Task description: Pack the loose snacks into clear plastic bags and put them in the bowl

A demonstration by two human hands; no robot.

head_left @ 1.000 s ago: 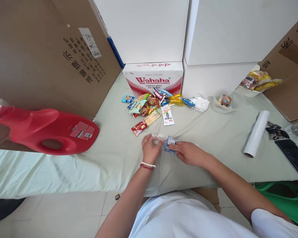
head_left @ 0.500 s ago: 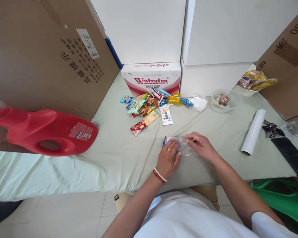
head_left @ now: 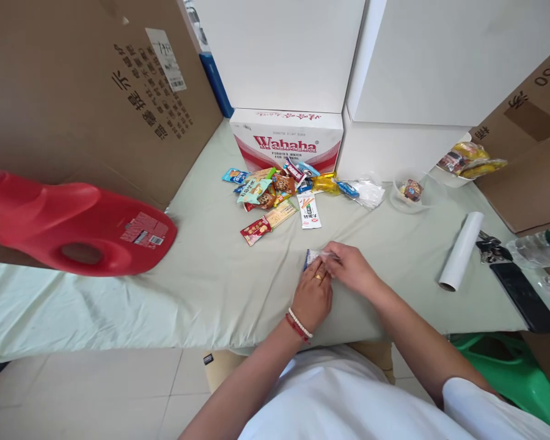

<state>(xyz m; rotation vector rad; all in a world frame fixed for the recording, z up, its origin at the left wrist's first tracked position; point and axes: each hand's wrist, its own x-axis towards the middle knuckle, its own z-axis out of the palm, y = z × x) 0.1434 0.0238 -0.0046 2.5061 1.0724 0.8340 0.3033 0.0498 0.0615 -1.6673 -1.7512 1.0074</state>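
Observation:
Near the front of the cloth, a small blue-and-white packet [head_left: 308, 258] lies mostly under my left hand [head_left: 312, 293], whose fingers are together and hold it against the table. From the right, my right hand [head_left: 352, 266] pinches a clear plastic film [head_left: 323, 254] and brings it over the packet, close to the left fingertips. Most of the packet and film is covered by my fingers. Beyond the hands lie a white snack packet [head_left: 309, 211], a red snack packet [head_left: 255, 231] and a pile of wrapped snacks [head_left: 270, 187].
A white plastic-film roll [head_left: 461, 252] lies at right beside keys [head_left: 493, 249] and a black phone [head_left: 525, 297]. Behind stand a clear bowl [head_left: 410, 201], crumpled clear plastic [head_left: 370, 192] and a Wahaha carton [head_left: 286, 143]. A large red jug [head_left: 80, 229] lies left.
My right hand has moved left with the plastic film, up against my left hand. The stretch of film between the hands has shortened and folded over the packet. The view has shifted slightly.

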